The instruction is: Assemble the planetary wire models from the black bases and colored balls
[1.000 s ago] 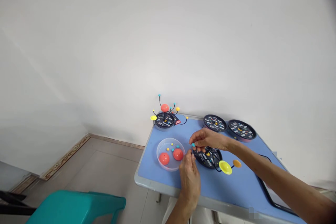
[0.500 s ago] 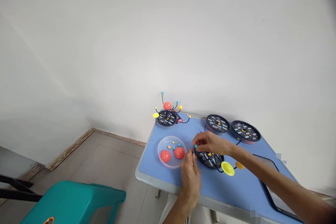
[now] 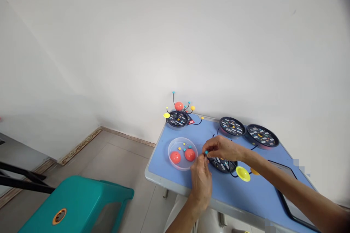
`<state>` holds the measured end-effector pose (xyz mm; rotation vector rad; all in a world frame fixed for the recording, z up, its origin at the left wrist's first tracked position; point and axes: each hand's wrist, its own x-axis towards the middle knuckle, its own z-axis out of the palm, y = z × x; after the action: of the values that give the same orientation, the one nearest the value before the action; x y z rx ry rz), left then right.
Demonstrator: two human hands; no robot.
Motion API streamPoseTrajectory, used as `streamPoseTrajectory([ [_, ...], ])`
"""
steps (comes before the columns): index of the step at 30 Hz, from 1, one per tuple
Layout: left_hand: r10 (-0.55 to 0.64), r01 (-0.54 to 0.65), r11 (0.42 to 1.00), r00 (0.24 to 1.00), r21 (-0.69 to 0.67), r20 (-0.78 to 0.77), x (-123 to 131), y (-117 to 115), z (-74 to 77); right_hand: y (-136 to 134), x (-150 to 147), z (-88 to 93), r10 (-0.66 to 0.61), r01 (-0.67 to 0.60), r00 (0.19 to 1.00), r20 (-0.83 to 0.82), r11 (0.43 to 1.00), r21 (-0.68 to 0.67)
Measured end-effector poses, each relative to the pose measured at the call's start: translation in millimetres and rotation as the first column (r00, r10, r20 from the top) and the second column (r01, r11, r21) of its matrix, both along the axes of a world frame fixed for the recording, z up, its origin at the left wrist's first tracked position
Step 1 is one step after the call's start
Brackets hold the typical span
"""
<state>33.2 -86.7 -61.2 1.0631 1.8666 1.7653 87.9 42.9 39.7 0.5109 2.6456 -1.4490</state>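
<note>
My right hand pinches a small blue ball between thumb and fingertips. Just below it, my left hand is closed at the fingertips on a thin black rod, mostly hidden by the fingers. Both hands meet at the left edge of a round black printed base, which my right hand partly covers. From this base a black curved arm carries a yellow ringed planet. An orange ball shows partly behind my right forearm. Left of my hands, a clear round tray holds red half-balls and several small coloured balls.
An assembled planet model stands at the table's back left corner. Two more black bases sit along the back. A tablet lies at the right under my forearm. A teal stool stands left of the blue table.
The view has shifted slightly, so the table sits a little further right. My hands stay together at the base's edge, with the blue ball still in my right fingers.
</note>
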Motion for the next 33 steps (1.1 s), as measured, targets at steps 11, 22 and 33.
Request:
streamPoseTrajectory([
  [11, -0.022, 0.021, 0.999, 1.000, -0.046, -0.019, -0.5, 1.3, -2.7, -5.8, -2.1, 4.1, 0.036, -0.036, 0.999, 0.004, 0.986, 0.164],
  [22, -0.030, 0.028, 0.999, 0.996, -0.028, -0.089, -1.2, -1.6, 3.2, -35.4, -9.6, 22.7, 0.085, -0.270, 0.954, 0.287, 0.660, 0.702],
  [33, -0.034, 0.027, 0.999, 0.982, -0.040, -0.187, -2.0, -0.3, -0.9, -47.4, -21.2, 25.8, 0.031, -0.379, 0.902, 0.430, 0.533, 0.757],
])
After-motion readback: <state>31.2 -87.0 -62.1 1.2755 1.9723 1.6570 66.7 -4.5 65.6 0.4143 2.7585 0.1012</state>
